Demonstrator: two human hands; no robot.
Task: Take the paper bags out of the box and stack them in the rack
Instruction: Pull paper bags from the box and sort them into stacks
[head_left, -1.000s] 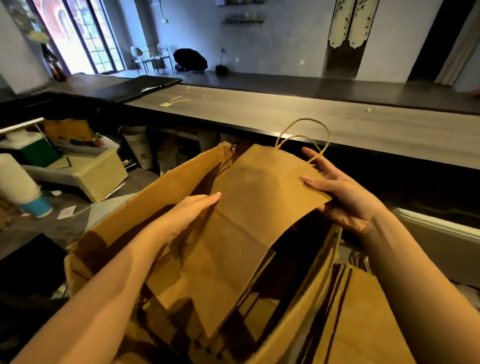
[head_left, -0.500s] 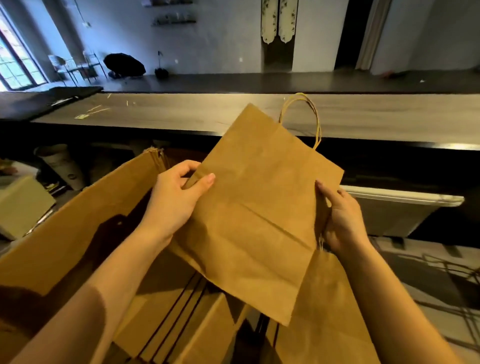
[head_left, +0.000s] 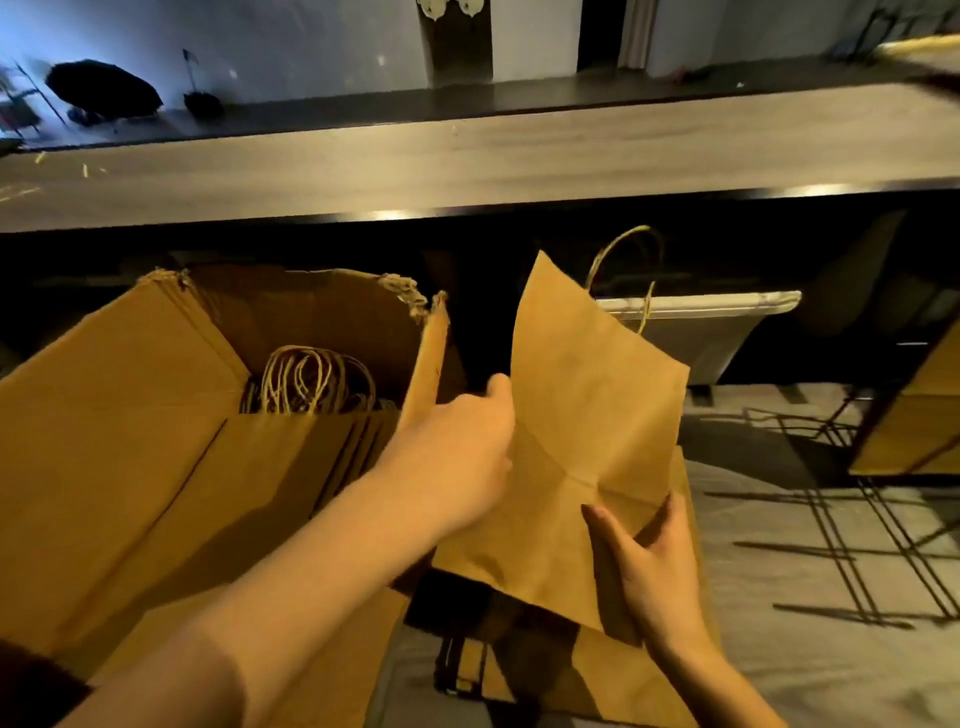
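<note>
We are holding one paper bag (head_left: 592, 415) with both hands, tilted, with its twine handle (head_left: 623, 260) pointing to the far side. The bag is out of the box (head_left: 130, 415), just to its right. Our left hand (head_left: 457, 447) is clamping the bag's left edge, with the thumb lying along the paper and the fingers hidden behind it. Our right hand (head_left: 649, 566) is pinching the near right corner, thumb on the upper face and fingers curled underneath. More bags (head_left: 311, 447) are standing in the box, their handles bunching at the far end. Flat brown paper (head_left: 623, 675) is lying beneath the held bag. A dark wire frame (head_left: 779, 497) is sitting on the grey surface at the right, and a long counter (head_left: 467, 156) is running across the far side
</note>
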